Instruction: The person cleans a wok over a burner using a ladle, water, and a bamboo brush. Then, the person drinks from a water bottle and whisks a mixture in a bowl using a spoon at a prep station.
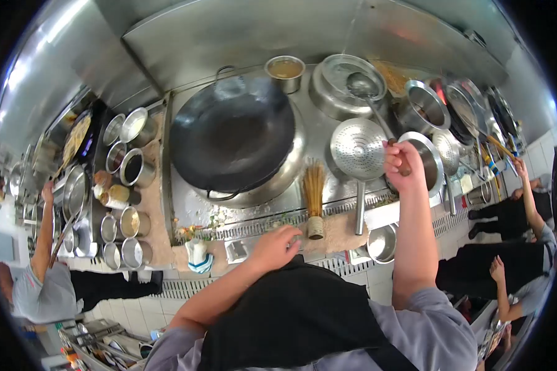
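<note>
My right hand (pixel 405 166) is closed around the wooden end of a ladle (pixel 380 117). The ladle's bowl lies over a round steel pot (pixel 334 99) with water in it. Below the ladle, a perforated strainer (pixel 357 148) rests with its handle toward me. My left hand (pixel 275 248) holds nothing, its fingers loosely bent near the counter's front edge. Just right of it stands a bamboo wok brush (pixel 314 198), bristles pointing away. A large black wok (pixel 232 133) sits on the burner to the left, with nothing visible inside.
Seasoning containers (pixel 132 221) line the left side. A cup of yellowish liquid (pixel 284 71) stands behind the wok. Metal pots (pixel 422 105) crowd the right. A cloth-wrapped bottle (pixel 198 255) is at the front edge. Co-workers stand at both sides, one holding a tool over a pan (pixel 80 139).
</note>
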### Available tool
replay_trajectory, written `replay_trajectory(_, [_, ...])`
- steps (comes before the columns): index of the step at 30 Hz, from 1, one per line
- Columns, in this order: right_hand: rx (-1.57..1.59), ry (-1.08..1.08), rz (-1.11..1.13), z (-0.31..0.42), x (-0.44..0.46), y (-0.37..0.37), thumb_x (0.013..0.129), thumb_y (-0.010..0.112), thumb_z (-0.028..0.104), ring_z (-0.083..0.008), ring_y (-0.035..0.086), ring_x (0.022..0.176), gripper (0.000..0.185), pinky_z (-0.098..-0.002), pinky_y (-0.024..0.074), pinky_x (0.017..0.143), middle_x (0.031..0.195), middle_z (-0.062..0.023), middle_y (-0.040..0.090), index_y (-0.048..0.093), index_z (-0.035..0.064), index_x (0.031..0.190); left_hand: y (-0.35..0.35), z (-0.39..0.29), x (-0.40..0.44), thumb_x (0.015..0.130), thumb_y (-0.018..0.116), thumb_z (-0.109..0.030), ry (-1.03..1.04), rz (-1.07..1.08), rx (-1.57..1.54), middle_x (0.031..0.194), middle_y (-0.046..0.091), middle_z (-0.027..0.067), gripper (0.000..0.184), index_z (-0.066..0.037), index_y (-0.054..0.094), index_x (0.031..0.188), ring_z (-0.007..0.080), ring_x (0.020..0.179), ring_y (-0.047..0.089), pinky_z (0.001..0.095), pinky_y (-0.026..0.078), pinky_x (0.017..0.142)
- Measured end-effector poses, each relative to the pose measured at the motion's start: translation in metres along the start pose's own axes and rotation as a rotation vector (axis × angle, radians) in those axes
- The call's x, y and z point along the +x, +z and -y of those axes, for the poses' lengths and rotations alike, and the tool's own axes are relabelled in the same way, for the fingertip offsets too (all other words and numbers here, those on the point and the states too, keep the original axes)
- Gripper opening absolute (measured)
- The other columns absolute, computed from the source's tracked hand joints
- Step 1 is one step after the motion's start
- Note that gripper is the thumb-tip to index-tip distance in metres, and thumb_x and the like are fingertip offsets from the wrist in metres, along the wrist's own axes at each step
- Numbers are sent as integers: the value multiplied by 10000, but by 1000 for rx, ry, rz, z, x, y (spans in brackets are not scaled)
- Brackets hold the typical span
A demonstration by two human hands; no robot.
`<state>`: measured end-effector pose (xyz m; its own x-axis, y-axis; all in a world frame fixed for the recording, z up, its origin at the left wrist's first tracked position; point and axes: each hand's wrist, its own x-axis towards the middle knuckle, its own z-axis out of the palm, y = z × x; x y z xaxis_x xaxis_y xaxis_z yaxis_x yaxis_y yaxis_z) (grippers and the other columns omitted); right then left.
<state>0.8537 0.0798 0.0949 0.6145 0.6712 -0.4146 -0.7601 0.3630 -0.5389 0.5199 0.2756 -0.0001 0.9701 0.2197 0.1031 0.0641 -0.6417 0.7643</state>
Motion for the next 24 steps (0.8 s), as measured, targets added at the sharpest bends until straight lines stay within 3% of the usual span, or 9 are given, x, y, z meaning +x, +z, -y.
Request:
replay_trajectory(5, [32, 31, -64, -26, -80, 8, 796, 524, 79, -107, 406, 392, 278, -238, 329, 358, 618, -9, 488, 523, -66, 1033, 53, 9, 93, 854, 636, -189, -34, 160, -151, 859, 629, 78, 242, -22, 608, 1027, 181, 718, 641, 329, 506, 677])
replay_trajectory(8, [43, 67, -68, -50, -122, 2, 812, 510, 67, -123, 397, 388, 311, -239, 311, 334, 675, -26, 481, 467, -65, 1090, 88, 39, 162, 872, 604, -150, -328, 214, -344, 788, 620, 45, 197, -12, 595, 1013, 147, 661, 629, 312, 511, 619])
replay_trajectory(10, [-65, 112, -110, -57, -148, 1, 810, 506, 63, -130, 417, 387, 349, -249, 319, 323, 663, -39, 473, 448, -82, 1121, 91, 47, 202, 869, 583, -124, -584, 220, -645, 790, 612, 54, 174, -30, 584, 1016, 167, 666, 632, 301, 520, 582])
replay_trajectory(12, [-204, 92, -188, -65, -169, 8, 774, 521, 34, -137, 433, 384, 362, -265, 350, 362, 630, -49, 481, 475, -82, 1114, 101, 66, 233, 861, 570, -99, -730, 105, -720, 784, 608, 78, 172, -30, 564, 1018, 177, 669, 632, 293, 530, 575])
replay_trajectory(14, [-315, 94, -191, -74, -182, 1, 780, 521, 21, -143, 459, 381, 355, -245, 315, 326, 635, -64, 487, 486, -100, 1111, 112, 85, 248, 855, 558, -78, -702, 61, -718, 767, 594, 87, 97, -24, 576, 934, 185, 635, 612, 299, 527, 564])
replay_trajectory(17, [-507, 131, -215, -79, -196, -9, 786, 543, 13, -147, 478, 384, 348, -260, 380, 371, 620, -64, 507, 517, -73, 1122, 123, 117, 265, 839, 556, -45, -707, 66, -551, 738, 572, 88, 39, -25, 586, 853, 204, 605, 590, 302, 507, 544])
replay_trajectory(20, [-835, 69, -240, -81, -206, -5, 821, 542, 48, -129, 488, 383, 288, -261, 387, 367, 609, -47, 534, 544, -36, 1097, 126, 115, 272, 849, 549, -84, -675, 161, -380, 681, 547, 87, 114, -7, 604, 786, 222, 581, 562, 362, 495, 540])
replay_trajectory(22, [-995, 50, -287, -77, -203, -5, 816, 544, 77, -166, 528, 413, 258, -304, 418, 399, 615, -92, 555, 551, -36, 1048, 122, 102, 266, 887, 538, -266, -590, -31, -159, 800, 677, 234, 362, 60, 679, 820, 343, 719, 675, 436, 503, 623])
replay_trajectory(24, [-1168, 44, -307, -72, -193, -12, 811, 546, 105, -203, 567, 444, 237, -346, 450, 431, 622, -137, 576, 558, -37, 999, 108, 81, 263, 919, 500, -338, -473, -144, -71, 900, 669, 274, 438, 59, 679, 879, 409, 828, 653, 471, 490, 740])
